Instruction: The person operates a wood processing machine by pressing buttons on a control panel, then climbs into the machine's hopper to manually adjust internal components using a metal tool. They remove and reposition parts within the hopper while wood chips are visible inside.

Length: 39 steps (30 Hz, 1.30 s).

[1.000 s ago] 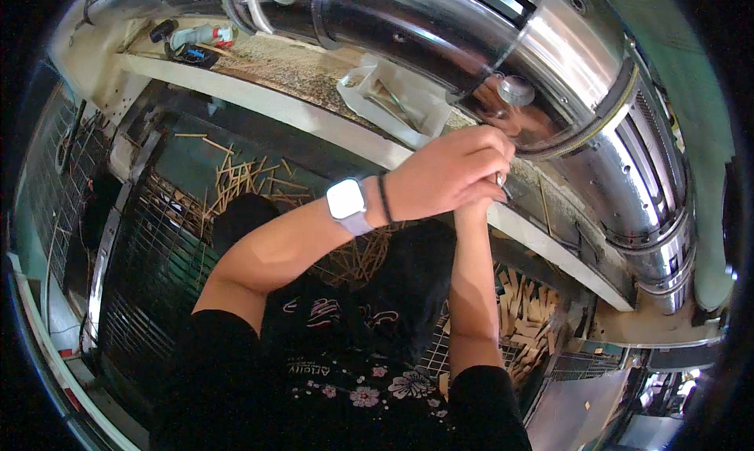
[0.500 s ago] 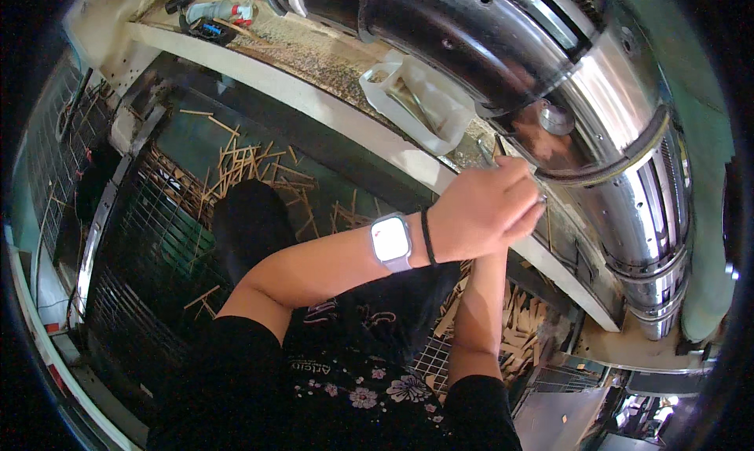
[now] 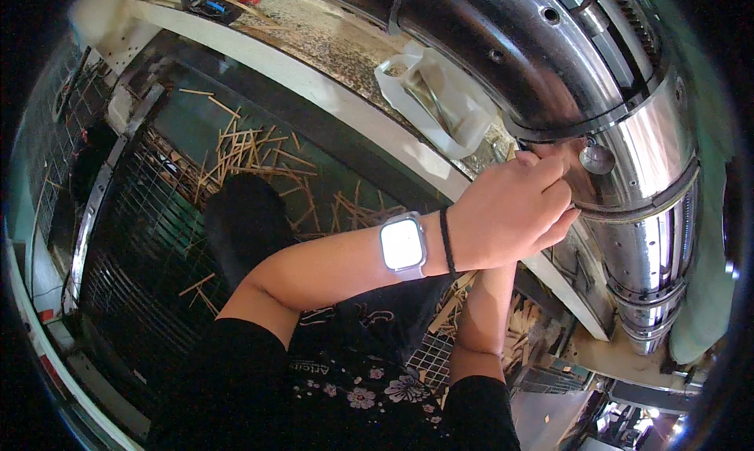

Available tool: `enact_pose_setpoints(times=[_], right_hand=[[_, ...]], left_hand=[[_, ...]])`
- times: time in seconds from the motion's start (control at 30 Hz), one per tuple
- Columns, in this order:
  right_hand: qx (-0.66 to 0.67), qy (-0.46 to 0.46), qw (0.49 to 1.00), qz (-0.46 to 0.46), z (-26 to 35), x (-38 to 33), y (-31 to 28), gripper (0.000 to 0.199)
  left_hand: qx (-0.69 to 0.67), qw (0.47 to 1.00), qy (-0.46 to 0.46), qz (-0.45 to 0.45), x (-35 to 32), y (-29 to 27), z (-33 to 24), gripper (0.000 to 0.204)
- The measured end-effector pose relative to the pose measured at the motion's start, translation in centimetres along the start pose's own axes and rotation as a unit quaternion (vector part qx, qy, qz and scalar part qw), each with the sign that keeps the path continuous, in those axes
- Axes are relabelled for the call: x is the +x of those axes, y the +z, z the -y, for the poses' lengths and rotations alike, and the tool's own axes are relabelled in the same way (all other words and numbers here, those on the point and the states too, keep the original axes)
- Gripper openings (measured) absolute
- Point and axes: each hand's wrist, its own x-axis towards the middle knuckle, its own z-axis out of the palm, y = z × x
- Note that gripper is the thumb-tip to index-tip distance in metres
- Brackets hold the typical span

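The big shiny metal cylinder [image 3: 471, 34] slants across in front of me, and I place everything else by it. The pale ledge [image 3: 314, 125] runs along its near side, I suppose so that small things can lie within reach of it. My right forearm [image 3: 481, 317] comes up toward the cylinder's near side, but its hand is hidden behind the other, so I cannot tell what those fingers do. The white plastic container [image 3: 470, 133] rests on the ledge just beside the cylinder, likely parked close to save me stretching. My left hand [image 3: 510, 211] is at the cylinder's near side too, its back toward me and fingers curled in; whether they pinch anything I cannot tell, nor whether they touch the metal. I judge that bringing both hands together here steadies them in a tight spot. The round metal disc [image 3: 597, 159] sits against the cylinder, just past my knuckles. Thin rods [image 3: 431, 99] lie lengthwise in the container, probably because it is narrow. Smallest is a slim dark tip [image 3: 521, 145] by my index finger, just below the cylinder's edge.
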Motion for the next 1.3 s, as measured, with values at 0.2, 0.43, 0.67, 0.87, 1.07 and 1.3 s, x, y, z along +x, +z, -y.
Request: enact_pose_setpoints(times=[0.2, 0.43, 0.67, 0.87, 1.07, 1.3], right_hand=[[0.024, 0.003, 1.0, 0.015, -0.7, 0.1, 1.9, 0.025], [0.032, 0.0, 0.999, 0.015, -0.4, 0.6, 1.7, 0.026], [0.017, -0.009, 1.0, 0.003, -0.1, 1.9, 1.9, 0.027], [0.022, -0.004, 1.0, 0.002, 0.3, 2.0, 2.0, 0.028], [0.045, 0.012, 0.999, 0.023, 0.6, 1.4, 2.0, 0.029], [-0.001, 0.027, 0.996, -0.079, 1.5, 0.1, 3.3, 0.029]], left_hand=[[-0.021, 0.998, -0.04, -0.032, -0.1, 0.0, 1.1, 0.015], [-0.31, 0.946, -0.097, -0.003, -2.4, 1.0, 1.5, 0.024], [-0.262, 0.958, 0.031, 0.113, -1.5, -0.7, 3.0, 0.024], [-0.131, 0.991, -0.023, -0.009, -0.7, 0.3, 1.3, 0.015], [-0.346, 0.932, -0.098, -0.04, -2.6, 0.8, 1.4, 0.023], [-0.277, 0.96, 0.023, 0.019, -4.2, -0.5, 4.2, 0.046]])
